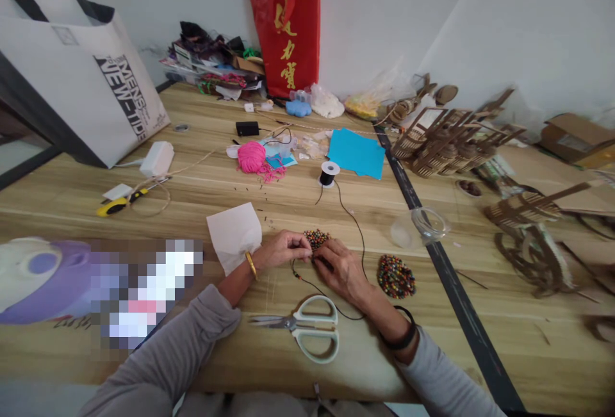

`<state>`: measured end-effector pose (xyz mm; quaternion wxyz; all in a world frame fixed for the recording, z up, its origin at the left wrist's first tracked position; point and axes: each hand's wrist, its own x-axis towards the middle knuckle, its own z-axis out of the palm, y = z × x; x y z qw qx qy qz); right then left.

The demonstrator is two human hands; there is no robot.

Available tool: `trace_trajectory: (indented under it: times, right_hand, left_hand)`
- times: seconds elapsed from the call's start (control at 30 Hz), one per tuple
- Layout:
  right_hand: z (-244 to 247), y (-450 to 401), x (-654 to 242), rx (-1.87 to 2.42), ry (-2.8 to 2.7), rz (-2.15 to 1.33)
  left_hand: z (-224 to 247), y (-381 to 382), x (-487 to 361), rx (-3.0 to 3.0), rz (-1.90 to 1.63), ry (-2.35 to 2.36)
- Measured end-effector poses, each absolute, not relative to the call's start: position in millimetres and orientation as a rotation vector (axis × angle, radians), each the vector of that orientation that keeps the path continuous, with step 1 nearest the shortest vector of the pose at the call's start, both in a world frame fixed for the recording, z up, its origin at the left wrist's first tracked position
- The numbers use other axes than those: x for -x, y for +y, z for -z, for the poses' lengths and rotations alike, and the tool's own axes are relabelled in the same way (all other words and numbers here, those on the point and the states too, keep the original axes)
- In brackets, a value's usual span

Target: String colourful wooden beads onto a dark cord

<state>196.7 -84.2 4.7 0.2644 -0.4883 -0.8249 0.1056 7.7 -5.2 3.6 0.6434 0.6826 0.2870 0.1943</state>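
Observation:
My left hand and my right hand meet fingertip to fingertip above the table. A thin black cord, with a few small beads on it, hangs from the left fingers, which pinch it. The right thumb and finger are pinched too; what is between them is too small to make out. Just behind the fingers lies a pile of loose coloured beads. A coil of strung beads rests right of my right wrist. The cord leads round toward a spool of black cord.
Scissors with pale handles lie in front of my hands. A white paper sheet is beside my left wrist. Pink yarn, blue paper, a yellow cutter, a clear round container and woven baskets stand around.

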Motion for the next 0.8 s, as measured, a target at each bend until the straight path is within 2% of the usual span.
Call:
trace_trajectory:
  times: [0.57,0.8]
  right_hand:
    - [-6.2,-85.4,-193.7,1.322,-2.277,-0.213]
    - [1.6,-82.7,-199.4,1.354,-2.146,-0.301]
  left_hand:
    - [-8.3,-6.3,-8.3,-1.544,-0.442,0.650]
    - [-10.0,-6.4,-8.1,-1.549,-0.436,0.644]
